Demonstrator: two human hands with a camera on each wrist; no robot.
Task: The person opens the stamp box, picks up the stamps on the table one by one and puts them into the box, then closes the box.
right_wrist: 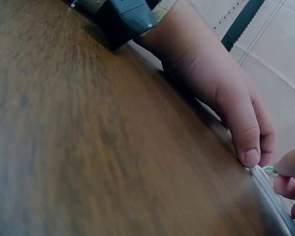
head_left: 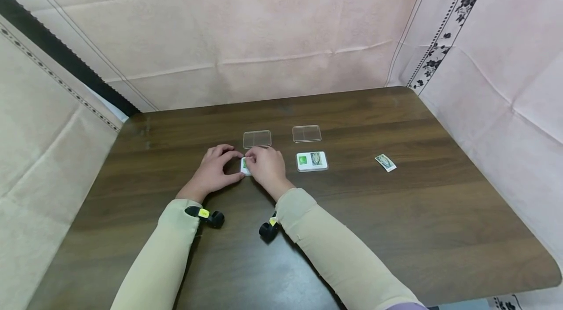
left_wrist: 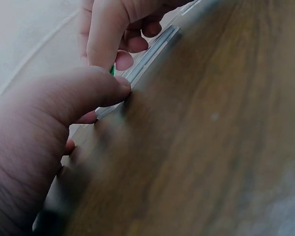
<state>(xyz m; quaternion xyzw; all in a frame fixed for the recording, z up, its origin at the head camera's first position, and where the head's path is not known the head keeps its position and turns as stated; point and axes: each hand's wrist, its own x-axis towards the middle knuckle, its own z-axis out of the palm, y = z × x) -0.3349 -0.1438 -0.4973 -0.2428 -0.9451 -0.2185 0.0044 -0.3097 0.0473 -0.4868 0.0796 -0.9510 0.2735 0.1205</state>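
Note:
A flat white case [head_left: 243,166] lies on the table, mostly hidden under the hands. My left hand [head_left: 213,171] holds its left end, the thumb on the near edge and a finger at the far edge. Over the case, my right hand [head_left: 267,166] pinches a small green piece [right_wrist: 269,169] between thumb and forefinger, low against the case's top. Much of this piece is covered by the fingertips. To the right sits a second white case [head_left: 312,161], showing a green square and a banknote-like picture side by side.
Two clear plastic lids, a left lid [head_left: 257,139] and a right lid [head_left: 306,133], lie behind the cases. A small banknote-like slip [head_left: 385,163] rests farther right on the brown wooden table [head_left: 440,212]. Pale cloth [head_left: 281,21] hangs behind the table.

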